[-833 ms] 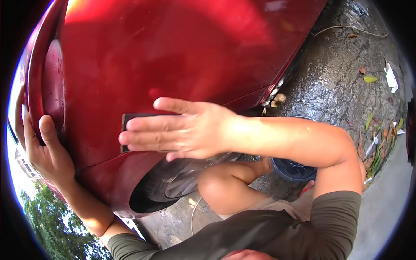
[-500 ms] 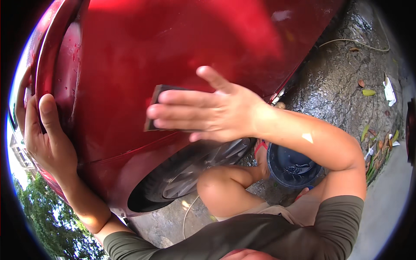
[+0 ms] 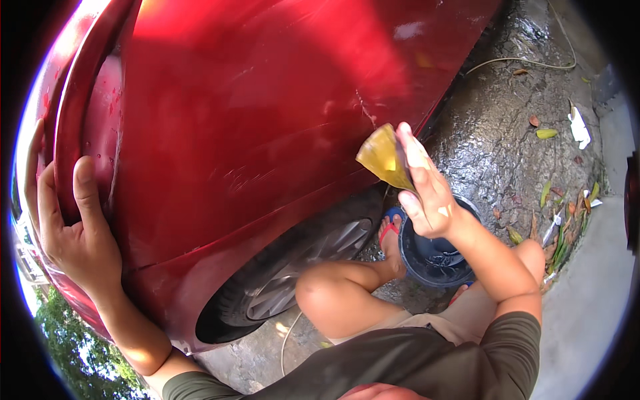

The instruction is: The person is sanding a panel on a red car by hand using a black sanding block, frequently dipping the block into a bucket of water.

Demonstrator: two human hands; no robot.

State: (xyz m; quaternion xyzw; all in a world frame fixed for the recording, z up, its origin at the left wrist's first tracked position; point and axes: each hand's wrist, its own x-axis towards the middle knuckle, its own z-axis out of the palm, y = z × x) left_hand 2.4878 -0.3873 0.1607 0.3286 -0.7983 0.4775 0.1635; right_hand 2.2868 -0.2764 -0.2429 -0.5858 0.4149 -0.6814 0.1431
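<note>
Rightward from its earlier place near mid-frame, the right hand (image 3: 430,203) is now standing at right of centre, turning a yellow pad (image 3: 385,159) that was lying dark side up under the palm. Its fingers and thumb are closing on the pad's right edge, the fingers lying together. The left hand (image 3: 83,247) is resting at the left of the frame, thumb and fingers spreading apart around a curved red edge. Below, a dark green shirt (image 3: 373,357) is filling the lower centre. The pad is showing a glossy, amber-yellow face, bending slightly and narrowing toward the palm; its outline is blurring a little. Beyond the right wrist, a dark blue bucket (image 3: 413,263) is standing at right of centre, holding dark liquid that is catching light; the hand is covering part of its rim. Left of the bucket, a spoked wheel (image 3: 307,273) is sitting under the red car panel (image 3: 233,113), which is occupying the upper left and bearing pale scratches. Wet ground (image 3: 493,127) is glistening at upper right, where a thin hose (image 3: 513,61) is curving.
</note>
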